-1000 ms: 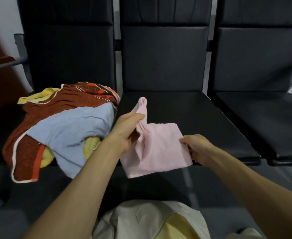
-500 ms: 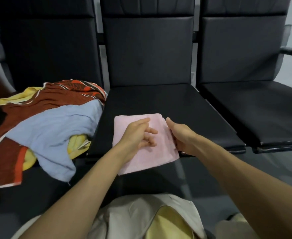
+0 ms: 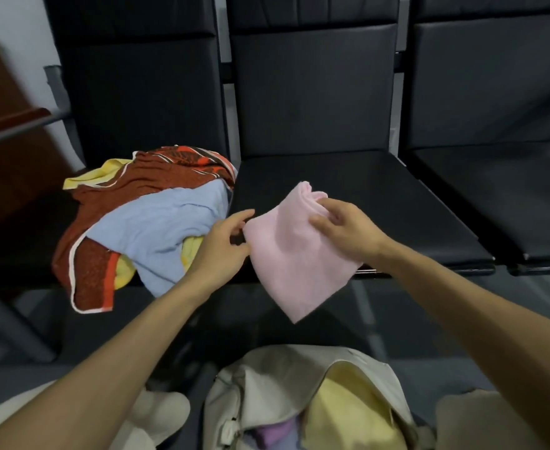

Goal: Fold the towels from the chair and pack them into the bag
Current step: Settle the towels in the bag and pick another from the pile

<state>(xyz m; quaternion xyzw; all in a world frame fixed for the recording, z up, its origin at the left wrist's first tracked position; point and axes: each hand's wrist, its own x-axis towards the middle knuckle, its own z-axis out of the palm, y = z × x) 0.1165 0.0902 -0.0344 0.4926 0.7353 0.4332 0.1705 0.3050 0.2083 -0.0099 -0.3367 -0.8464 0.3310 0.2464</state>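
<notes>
A folded pink towel (image 3: 294, 254) hangs lifted over the front edge of the middle chair seat (image 3: 380, 196). My right hand (image 3: 345, 228) grips its upper corner. At the towel's left corner, my left hand (image 3: 225, 248) has loosely spread fingers that just touch the edge. A pile of unfolded towels (image 3: 143, 228), rust-red, light blue and yellow, lies on the left chair. Below my arms stands the open beige bag (image 3: 267, 378), with a yellow towel (image 3: 348, 410) and a purple one (image 3: 273, 433) inside.
Three black padded chairs stand in a row; the right seat (image 3: 510, 196) holds nothing. A brown wooden piece of furniture (image 3: 4, 125) is at the far left. Grey floor lies between the chairs and the bag.
The pink towel lay flat on the middle seat under both hands; now my right hand has lifted it off the seat and my left hand has slipped to its left edge.
</notes>
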